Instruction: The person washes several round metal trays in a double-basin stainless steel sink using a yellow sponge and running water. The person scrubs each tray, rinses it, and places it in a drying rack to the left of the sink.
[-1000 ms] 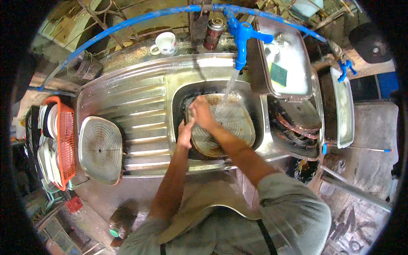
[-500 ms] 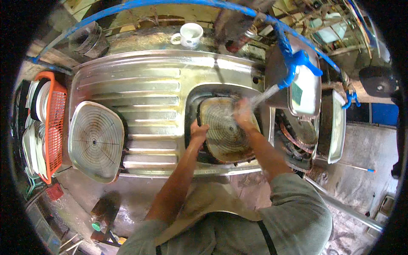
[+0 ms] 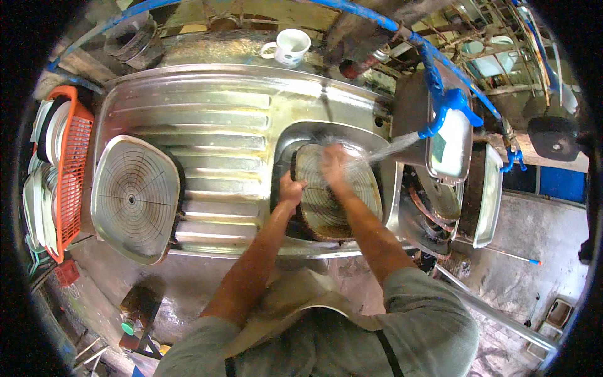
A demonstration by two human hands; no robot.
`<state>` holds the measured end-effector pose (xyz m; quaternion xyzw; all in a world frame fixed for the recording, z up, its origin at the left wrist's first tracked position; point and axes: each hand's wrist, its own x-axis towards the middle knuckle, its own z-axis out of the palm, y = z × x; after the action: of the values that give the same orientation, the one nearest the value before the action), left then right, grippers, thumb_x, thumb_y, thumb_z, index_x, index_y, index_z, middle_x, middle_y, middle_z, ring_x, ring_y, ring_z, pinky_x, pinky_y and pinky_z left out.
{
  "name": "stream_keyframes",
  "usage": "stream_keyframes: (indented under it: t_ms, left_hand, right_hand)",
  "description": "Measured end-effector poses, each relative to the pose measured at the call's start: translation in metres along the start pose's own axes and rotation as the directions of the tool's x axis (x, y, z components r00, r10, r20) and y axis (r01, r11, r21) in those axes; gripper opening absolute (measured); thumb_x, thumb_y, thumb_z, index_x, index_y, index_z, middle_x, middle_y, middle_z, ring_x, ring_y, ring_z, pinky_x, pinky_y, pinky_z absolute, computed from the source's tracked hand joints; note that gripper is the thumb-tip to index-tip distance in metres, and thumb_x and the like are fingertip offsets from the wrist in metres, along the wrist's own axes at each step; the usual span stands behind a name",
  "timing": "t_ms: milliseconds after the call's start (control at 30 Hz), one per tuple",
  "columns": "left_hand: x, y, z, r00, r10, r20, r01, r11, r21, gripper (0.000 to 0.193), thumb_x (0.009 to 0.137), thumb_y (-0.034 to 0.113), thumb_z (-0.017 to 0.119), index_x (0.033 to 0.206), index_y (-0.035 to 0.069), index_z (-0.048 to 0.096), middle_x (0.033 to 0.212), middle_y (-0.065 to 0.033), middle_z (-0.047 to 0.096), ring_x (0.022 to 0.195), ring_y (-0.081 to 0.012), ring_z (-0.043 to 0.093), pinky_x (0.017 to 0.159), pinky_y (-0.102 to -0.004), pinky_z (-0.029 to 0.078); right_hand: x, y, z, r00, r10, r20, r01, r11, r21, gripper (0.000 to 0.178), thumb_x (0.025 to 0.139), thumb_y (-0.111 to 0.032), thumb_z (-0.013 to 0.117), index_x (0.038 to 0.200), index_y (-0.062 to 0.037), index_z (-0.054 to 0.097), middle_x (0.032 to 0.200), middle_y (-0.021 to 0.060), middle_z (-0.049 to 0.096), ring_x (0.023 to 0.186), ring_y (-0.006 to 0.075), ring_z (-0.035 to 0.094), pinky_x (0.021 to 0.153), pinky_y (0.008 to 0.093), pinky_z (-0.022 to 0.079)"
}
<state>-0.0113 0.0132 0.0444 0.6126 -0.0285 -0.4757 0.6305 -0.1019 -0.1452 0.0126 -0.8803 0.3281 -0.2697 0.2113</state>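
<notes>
In the sink basin [image 3: 284,139] lies a rounded-square metal plate [image 3: 352,207] with concentric rings and brownish stains along its edges. My left hand [image 3: 291,190] grips its left edge, the thumb over the top. On the upper part of the plate is my right hand [image 3: 333,164], smeared by motion, so its fingers and anything under them cannot be made out. Water streams from a blue tap [image 3: 443,116] toward the right hand and the plate. A similar ringed plate [image 3: 135,195] rests at the left end of the ribbed steel drainboard [image 3: 220,151].
An orange basket [image 3: 74,169] of dishes stands at far left. A white mug [image 3: 291,48] sits behind the sink. Right of the basin are a deep metal container [image 3: 433,154] with whitish contents, a stack of dark pans [image 3: 430,217] and a long tray [image 3: 488,213].
My right hand has moved left across the upper part of the plate. My left hand keeps its hold on the left edge. The whole view has shifted slightly.
</notes>
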Motion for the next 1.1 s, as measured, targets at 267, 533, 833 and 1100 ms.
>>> stream_keyframes:
  t_ms: [267,533,833,1100]
  left_hand:
    - [0.001,0.014,0.005,0.988,-0.150,0.035,0.145,0.983,0.108,0.036,0.080,0.004,0.062,0.115,0.000,0.064,0.102,-0.0115,0.069,0.089,-0.0238,0.065,0.083,-0.0388,0.050]
    - [-0.004,0.019,0.012,0.989,-0.103,0.104,0.101,0.995,0.017,0.032,0.080,0.002,0.061,0.112,-0.002,0.065,0.100,-0.0119,0.069,0.089,-0.0241,0.065,0.085,-0.0386,0.050]
    - [0.016,0.014,0.000,0.992,-0.107,0.073,0.110,0.993,-0.047,0.057,0.096,0.051,0.061,0.118,-0.002,0.063,0.111,-0.0115,0.067,0.095,-0.0223,0.063,0.086,-0.0391,0.049]
    - [-0.044,-0.008,0.011,0.976,-0.201,0.078,0.216,0.913,-0.347,0.043,0.096,0.034,0.066,0.125,0.002,0.061,0.114,-0.0112,0.069,0.101,-0.0265,0.068,0.088,-0.0443,0.057]
  right_hand:
    - [-0.058,0.050,-0.135,0.825,0.459,0.330,-0.170,0.758,-0.630,0.046,0.074,-0.017,0.072,0.116,-0.0024,0.063,0.116,0.0182,0.061,0.116,0.0365,0.054,0.103,0.0504,0.039]
    - [-0.065,0.052,-0.138,0.914,0.362,0.184,-0.074,0.594,-0.801,0.037,0.076,-0.030,0.068,0.104,-0.0067,0.069,0.107,0.0124,0.064,0.108,0.0313,0.058,0.092,0.0453,0.042]
    - [-0.041,-0.073,-0.054,0.970,0.034,0.242,-0.026,0.999,-0.035,0.043,0.087,-0.025,0.067,0.123,-0.0029,0.059,0.122,0.0210,0.060,0.117,0.0403,0.053,0.102,0.0493,0.039]
    - [-0.082,0.001,-0.159,0.939,0.241,0.244,-0.190,0.958,-0.216,0.031,0.087,-0.012,0.068,0.116,-0.0030,0.059,0.112,0.0184,0.061,0.109,0.0382,0.054,0.097,0.0470,0.041]
